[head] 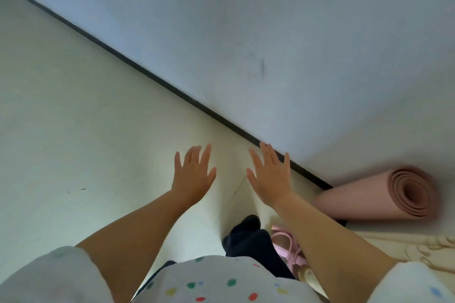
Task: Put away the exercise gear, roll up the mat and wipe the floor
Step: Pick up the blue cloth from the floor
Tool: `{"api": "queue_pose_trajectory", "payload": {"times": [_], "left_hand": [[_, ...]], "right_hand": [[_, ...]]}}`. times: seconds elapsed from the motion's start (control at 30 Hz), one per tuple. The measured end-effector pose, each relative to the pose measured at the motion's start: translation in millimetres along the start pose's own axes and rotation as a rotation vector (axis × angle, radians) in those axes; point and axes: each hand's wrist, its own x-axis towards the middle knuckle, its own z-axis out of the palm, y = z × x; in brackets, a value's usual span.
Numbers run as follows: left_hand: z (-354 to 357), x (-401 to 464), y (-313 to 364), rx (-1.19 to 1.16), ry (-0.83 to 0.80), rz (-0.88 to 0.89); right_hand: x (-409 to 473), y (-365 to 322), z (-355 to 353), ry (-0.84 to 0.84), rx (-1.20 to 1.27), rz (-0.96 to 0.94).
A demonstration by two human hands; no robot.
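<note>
Above the pale floor [73,110], both hands are hovering side by side with fingers spread and straight, holding nothing: the left hand [194,172] over bare floor, the right hand [269,176] just short of the dark baseboard [147,74]. Near the right forearm, the pink mat [384,198] is lying rolled against the wall [295,32], so rolling looks finished. Some pink straps [289,247] are lying by the dark-socked foot [248,229], probably gear still waiting to be stored. No cloth is showing, so wiping seems not yet begun; it calls for fetching one, then working in overlapping strokes along the baseboard. Room is lying wide open to the left; the wall, the mat and a patterned rug [406,248] are crowding the right.
</note>
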Motion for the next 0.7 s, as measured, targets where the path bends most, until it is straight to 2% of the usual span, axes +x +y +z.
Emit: {"api": "queue_pose_trajectory", "payload": {"times": [0.2, 0.37, 0.47, 0.6, 0.7], "left_hand": [[15.9, -105.5, -94.0, -0.068, 0.075, -0.093], [38.2, -242.8, -210.1, -0.147, 0.042, -0.406], [41.3, -307.7, -271.7, -0.169, 0.036, -0.595], [46.3, -358.4, -327.6, -0.191, 0.035, -0.780], [50.7, -367.0, -361.6, -0.226, 0.001, -0.850]], "right_hand": [[-37.5, -115.2, 29.6, -0.014, -0.062, -0.063], [-85.2, -265.5, 64.8, -0.127, -0.063, -0.280], [-98.9, -357.9, 67.9, -0.133, -0.023, -0.425], [-105.3, -447.9, 68.2, -0.129, -0.094, -0.620], [-90.6, -492.2, 66.9, -0.141, -0.154, -0.684]]}}
